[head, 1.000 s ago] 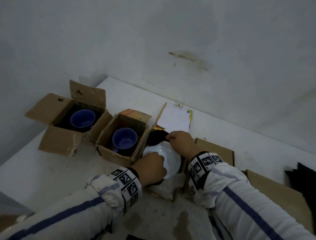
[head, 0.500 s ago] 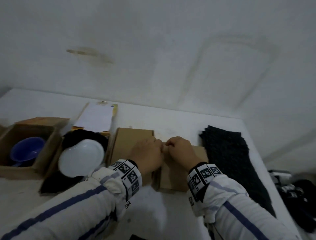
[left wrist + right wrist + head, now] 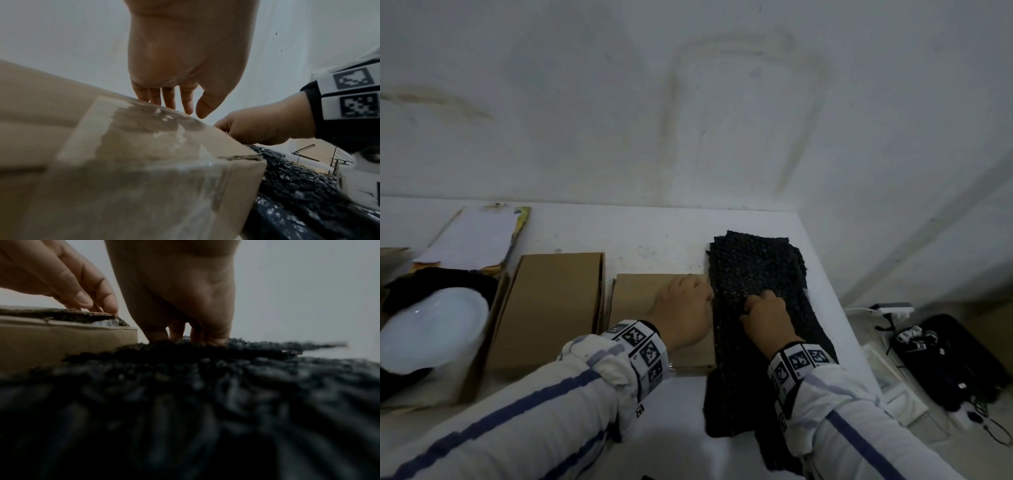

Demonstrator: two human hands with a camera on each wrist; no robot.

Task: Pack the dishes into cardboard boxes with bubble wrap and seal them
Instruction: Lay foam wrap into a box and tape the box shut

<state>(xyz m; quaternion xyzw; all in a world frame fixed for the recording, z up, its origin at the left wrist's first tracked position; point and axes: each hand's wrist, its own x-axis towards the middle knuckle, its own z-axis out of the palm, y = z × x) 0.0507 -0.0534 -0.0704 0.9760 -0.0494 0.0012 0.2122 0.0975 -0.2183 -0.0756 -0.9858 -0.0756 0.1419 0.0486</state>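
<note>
A flat, taped cardboard box lies on the white table. My left hand rests on its right end, with straight fingers touching the top edge. Right beside the box lies a stack of black bubble wrap. My right hand is on the stack with its fingers curled into the top sheet. The right wrist view shows the box butting against the wrap. A white plate sits far left on black wrap in an open box.
A second flat cardboard box lies between the plate's box and the one under my left hand. Papers lie at the back left. The table ends just right of the wrap; a black bag with cables lies on the floor below.
Both hands left the white plate and moved right to the flat box. Since half a second ago my right hand has shifted further right onto the black bubble wrap.
</note>
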